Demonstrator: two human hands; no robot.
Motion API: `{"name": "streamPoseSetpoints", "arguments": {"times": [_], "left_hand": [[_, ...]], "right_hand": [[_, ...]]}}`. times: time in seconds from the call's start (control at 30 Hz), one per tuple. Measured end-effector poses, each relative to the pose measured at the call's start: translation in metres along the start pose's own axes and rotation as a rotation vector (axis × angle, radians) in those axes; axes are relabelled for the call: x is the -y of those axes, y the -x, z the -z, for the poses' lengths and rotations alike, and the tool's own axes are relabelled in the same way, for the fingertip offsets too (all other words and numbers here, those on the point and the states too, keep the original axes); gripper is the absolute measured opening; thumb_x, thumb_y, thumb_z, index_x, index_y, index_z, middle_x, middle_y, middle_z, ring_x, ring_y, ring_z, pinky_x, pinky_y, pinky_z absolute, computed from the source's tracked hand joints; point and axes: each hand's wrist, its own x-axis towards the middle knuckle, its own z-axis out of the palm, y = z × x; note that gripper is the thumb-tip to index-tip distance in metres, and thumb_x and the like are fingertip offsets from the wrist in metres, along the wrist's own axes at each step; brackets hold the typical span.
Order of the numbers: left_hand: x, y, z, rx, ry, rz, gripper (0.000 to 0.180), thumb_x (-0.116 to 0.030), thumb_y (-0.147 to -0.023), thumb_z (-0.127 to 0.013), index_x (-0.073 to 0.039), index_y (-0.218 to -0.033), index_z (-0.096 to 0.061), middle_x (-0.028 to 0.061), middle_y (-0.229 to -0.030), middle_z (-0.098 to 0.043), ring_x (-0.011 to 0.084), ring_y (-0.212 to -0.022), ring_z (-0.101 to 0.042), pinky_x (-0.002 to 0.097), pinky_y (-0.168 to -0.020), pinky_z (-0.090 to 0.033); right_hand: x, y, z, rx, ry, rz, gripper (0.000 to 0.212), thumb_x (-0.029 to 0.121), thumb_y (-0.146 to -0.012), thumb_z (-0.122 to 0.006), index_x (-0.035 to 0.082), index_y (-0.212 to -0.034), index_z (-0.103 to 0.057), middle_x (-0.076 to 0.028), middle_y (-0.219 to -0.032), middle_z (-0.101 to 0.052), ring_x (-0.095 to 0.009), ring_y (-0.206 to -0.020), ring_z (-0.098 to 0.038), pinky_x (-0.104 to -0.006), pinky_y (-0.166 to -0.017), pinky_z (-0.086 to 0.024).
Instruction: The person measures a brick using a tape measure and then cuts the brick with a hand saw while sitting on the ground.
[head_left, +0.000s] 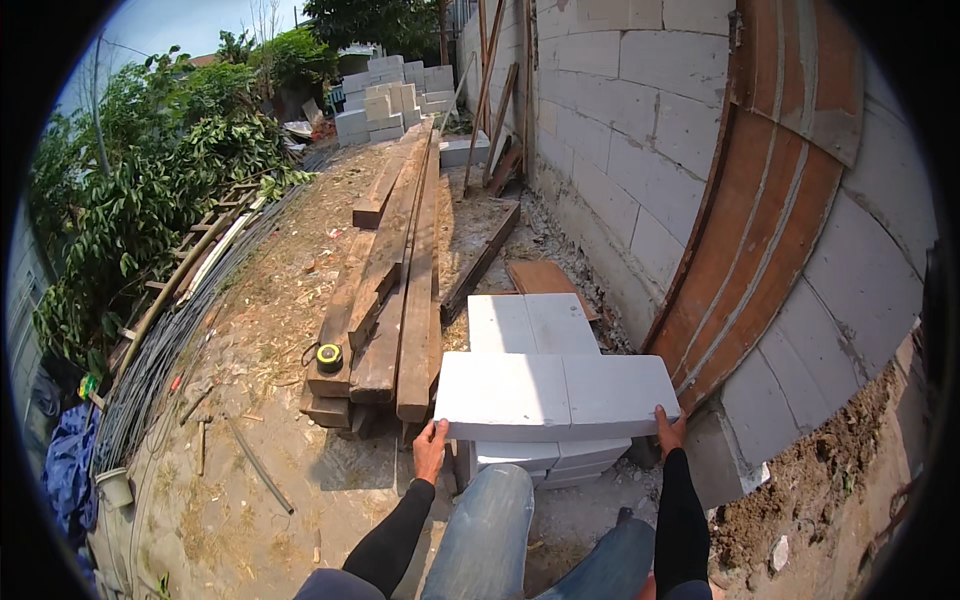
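White blocks: a pair, apparently butted end to end, is held over a low stack of similar blocks; contact beneath cannot be told. Clock centre is here.
Left grip: the pair's outer end is pinched at 8 o'clock.
Right grip: the opposite end is pinched at 4 o'clock.
Handling: inward pressure is best kept even and the pair level, lest the seam part; fingertips should be kept from underneath.
Timber beams: laid lengthwise, 10 o'clock.
Tape measure: rested on timber, 9 o'clock.
Block wall: 1 o'clock.
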Motion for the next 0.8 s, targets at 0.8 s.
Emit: {"name": "streamPoseSetpoints", "arguments": {"times": [0.8], "left_hand": [[-0.067, -0.020, 0.012, 0.081, -0.183, 0.258, 0.091, -0.073, -0.097, -0.046, 0.012, -0.123, -0.066, 0.0248, -0.120, -0.068, 0.0312, -0.114, -0.063, 0.0403, -0.096, -0.046]], "right_hand": [[0.085, 0.103, 0.034, -0.142, 0.023, -0.098, 0.085, 0.063, -0.095, -0.058, -0.001, -0.149, -0.046, -0.025, -0.149, -0.052, -0.039, -0.137, -0.050, -0.0466, -0.114, -0.037]]}}
